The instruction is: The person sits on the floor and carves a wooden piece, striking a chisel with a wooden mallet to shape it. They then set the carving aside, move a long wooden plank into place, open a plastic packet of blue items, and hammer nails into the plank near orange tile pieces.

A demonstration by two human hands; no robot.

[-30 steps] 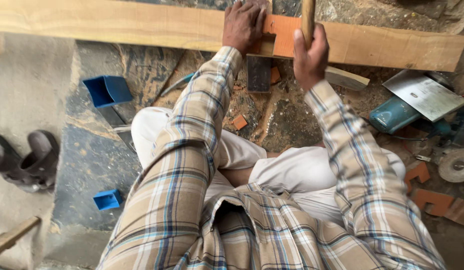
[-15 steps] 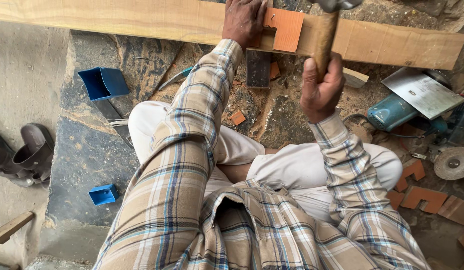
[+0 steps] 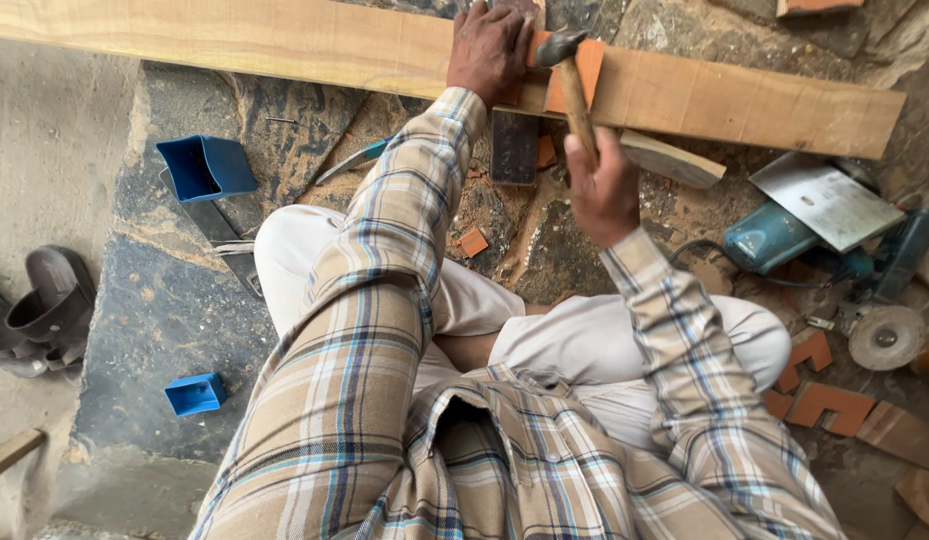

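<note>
I sit on a stone floor facing a long wooden plank (image 3: pixel 284 45) that lies across the top of the view. My left hand (image 3: pixel 487 48) presses down on an orange-brown wooden piece (image 3: pixel 587 70) resting on the plank. My right hand (image 3: pixel 602 185) grips the wooden handle of a hammer (image 3: pixel 567 75). The hammer's metal head is down on the plank, right beside my left hand's fingers. A dark block (image 3: pixel 513 146) stands just below the plank between my hands.
Two blue plastic boxes (image 3: pixel 205 166) (image 3: pixel 195 393) lie on the floor at left, dark shoes (image 3: pixel 39 310) at the far left. A blue power tool (image 3: pixel 784 235), a metal sheet (image 3: pixel 822 200), a grinding disc (image 3: pixel 886 338) and orange offcuts (image 3: pixel 829 400) crowd the right.
My right hand swung the hammer down from a raised position; its head now meets the plank by my left hand. My left hand stayed on the orange-brown piece.
</note>
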